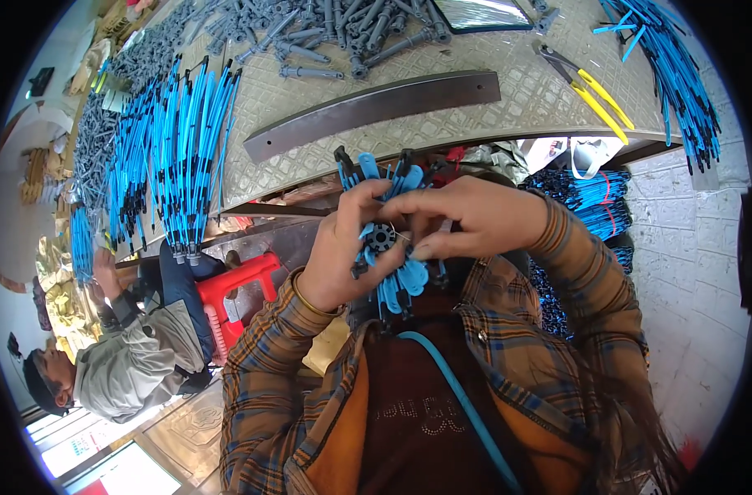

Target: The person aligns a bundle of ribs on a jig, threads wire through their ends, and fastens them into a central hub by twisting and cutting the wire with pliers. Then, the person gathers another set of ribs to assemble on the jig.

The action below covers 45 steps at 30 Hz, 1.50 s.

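Observation:
In front of my chest, both hands are at a round black slotted hub [381, 238] with blue and black strips [410, 279] fanned out around it. My left hand [330, 252] is closed around the hub's left side, its thumb below the hub's face. From the right, my right hand [479, 216] reaches in with thumb and fingers pinched at the hub's edge. A thin wire-like strand shows between the hub and the right fingertips. The fingers hide part of the strips and where the strand ends.
On the patterned table [524, 111] lie a dark metal bar [372, 113], yellow-handled cutters [589, 92] and piled grey plastic parts [310, 37]. Blue strip bundles lie at left [190, 157] and right [673, 70]. A person [136, 363] sits at left by a red stool [240, 285].

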### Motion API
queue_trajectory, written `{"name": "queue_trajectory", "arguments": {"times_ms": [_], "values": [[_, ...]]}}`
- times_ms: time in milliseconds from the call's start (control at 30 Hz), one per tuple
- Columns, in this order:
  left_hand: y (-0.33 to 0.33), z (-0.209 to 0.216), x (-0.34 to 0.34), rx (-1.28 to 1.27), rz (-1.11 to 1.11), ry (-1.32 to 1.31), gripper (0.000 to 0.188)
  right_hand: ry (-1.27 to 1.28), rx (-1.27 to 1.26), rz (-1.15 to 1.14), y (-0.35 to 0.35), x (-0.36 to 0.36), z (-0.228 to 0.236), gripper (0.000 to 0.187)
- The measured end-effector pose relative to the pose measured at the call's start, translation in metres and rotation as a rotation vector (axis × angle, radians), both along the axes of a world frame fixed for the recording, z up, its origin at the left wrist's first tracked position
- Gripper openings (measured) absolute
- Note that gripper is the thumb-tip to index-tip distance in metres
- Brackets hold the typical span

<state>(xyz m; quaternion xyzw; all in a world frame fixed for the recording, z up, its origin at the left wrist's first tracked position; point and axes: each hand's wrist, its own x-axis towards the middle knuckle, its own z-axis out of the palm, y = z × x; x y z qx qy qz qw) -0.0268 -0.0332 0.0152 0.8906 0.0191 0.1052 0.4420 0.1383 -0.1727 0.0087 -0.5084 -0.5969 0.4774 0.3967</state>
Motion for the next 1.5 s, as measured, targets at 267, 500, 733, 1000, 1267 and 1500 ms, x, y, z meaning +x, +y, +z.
{"name": "queue_trajectory", "arguments": {"times_ms": [267,500,733,1000,1267,1500], "values": [[-0.001,-0.003,0.003,0.098,0.048,-0.049,0.037,-0.277,0.285,-0.457,-0.003,-0.032,-0.019,0.016],[-0.002,-0.004,0.005,0.052,0.055,-0.094,0.023,-0.246,0.458,-0.69,-0.006,-0.046,-0.022,0.015],[0.004,-0.005,0.004,0.099,-0.003,-0.128,0.022,-0.265,0.151,-0.581,0.004,-0.032,0.001,0.02],[0.004,-0.001,0.004,0.071,-0.016,-0.128,0.021,-0.105,0.186,-0.571,-0.005,-0.031,-0.005,0.017],[0.003,-0.003,0.002,0.061,0.008,-0.112,0.021,-0.46,0.49,-0.512,-0.005,-0.034,-0.01,0.007],[0.002,-0.006,0.007,0.064,0.056,-0.16,0.021,-0.205,0.352,-0.638,-0.009,-0.047,-0.016,0.009]]}}
